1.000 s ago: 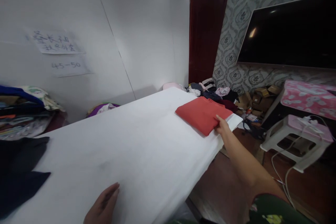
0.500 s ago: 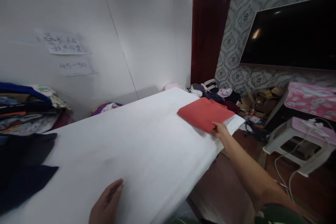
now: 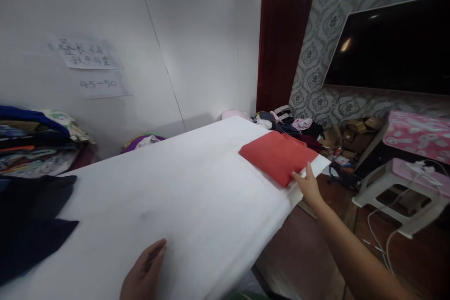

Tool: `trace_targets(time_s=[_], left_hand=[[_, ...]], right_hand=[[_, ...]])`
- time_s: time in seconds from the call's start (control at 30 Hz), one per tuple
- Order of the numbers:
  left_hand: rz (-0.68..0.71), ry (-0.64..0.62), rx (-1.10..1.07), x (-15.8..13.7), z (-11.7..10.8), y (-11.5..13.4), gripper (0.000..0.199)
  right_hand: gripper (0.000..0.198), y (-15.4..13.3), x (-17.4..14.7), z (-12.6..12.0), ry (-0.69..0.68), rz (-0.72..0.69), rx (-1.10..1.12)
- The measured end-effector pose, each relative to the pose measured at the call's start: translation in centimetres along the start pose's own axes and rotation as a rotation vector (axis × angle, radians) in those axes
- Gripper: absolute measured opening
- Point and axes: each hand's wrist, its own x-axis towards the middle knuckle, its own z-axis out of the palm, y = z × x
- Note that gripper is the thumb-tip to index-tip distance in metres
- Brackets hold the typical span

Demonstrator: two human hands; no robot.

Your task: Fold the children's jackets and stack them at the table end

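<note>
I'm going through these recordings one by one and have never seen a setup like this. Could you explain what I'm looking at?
There is no machine here: a person works with two bare hands. Every picture comes from one camera worn on that person's head, looking forward and down, so their own arms reach in from the bottom of the view.

In front is a white-topped table. A red folded cloth lies towards its right end, and some dark cloth lies at the left.

The right hand is at the near edge of the red folded cloth, thumb and forefinger apart; whether it touches is hard to tell. The left hand is over the near part of the table, with nothing visibly held.
</note>
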Motion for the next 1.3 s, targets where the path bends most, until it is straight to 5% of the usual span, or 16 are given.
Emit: trace_targets(time_s=[0.13, 0.3, 0.43, 0.63, 0.9, 1.07, 1.3], left_hand=[[-0.021, -0.005, -0.022, 0.0, 0.1, 0.0, 0.050], [-0.023, 0.011, -0.023, -0.1, 0.1, 0.4, 0.050], [0.005, -0.001, -0.016, -0.2, -0.1, 0.3, 0.049], [0.029, 0.021, 0.012, -0.1, -0.2, 0.0, 0.043], [0.035, -0.004, 0.003, 0.2, 0.1, -0.8, 0.046], [0.121, -0.016, -0.058, 0.0, 0.6, -1.3, 0.040], [0.207, 0.038, -0.094, -1.6, 1.8, -1.2, 0.027]], right_hand=[[0.063, -2.2, -0.2, 2.3, -0.085, -0.511, -0.453], [0.054, -5.9, 1.9, 8.1, -0.254, -0.726, -0.730], [0.055, -5.9, 5.0, 11.7, -0.359, -0.674, -0.887], [0.064, -1.7, 7.5, 12.5, -0.567, -0.246, -1.046], [0.059, -1.4, 8.3, 12.7, -0.520, -0.198, -0.855], [0.054, -0.4, 6.8, 13.2, -0.466, -0.357, -0.699], [0.052, 1.6, 6.7, 12.7, -0.502, -0.356, -0.804]])
